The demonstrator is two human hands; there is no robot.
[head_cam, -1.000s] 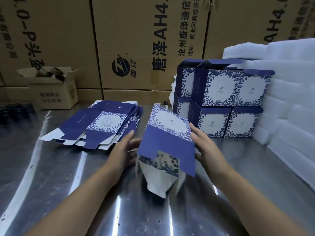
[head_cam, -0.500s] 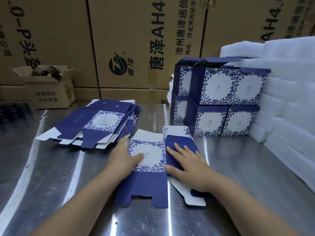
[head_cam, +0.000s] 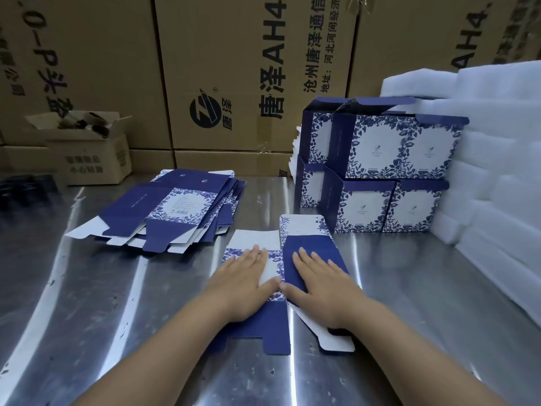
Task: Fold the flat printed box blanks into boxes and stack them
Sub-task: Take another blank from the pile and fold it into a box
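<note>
One blue-and-white printed box blank [head_cam: 304, 230] lies flat on the steel table [head_cam: 409, 288] in front of me. My left hand [head_cam: 243, 284] presses flat on its white floral panel, fingers straight. My right hand [head_cam: 319, 284] presses flat on the dark blue panel beside it. The thumbs nearly meet over the crease. A pile of flat blanks [head_cam: 172, 209] sits at the left. Folded boxes [head_cam: 380, 165] stand stacked in two tiers at the back right.
White foam sheets [head_cam: 497, 171] are piled along the right side. Large brown cartons [head_cam: 234, 77] form a wall behind the table. A small open carton [head_cam: 87, 150] with bits inside stands at the back left.
A second ago both hands held the blank half opened and upright. It was then laid down flat, and now both palms have slid together over its middle, pressing it down.
</note>
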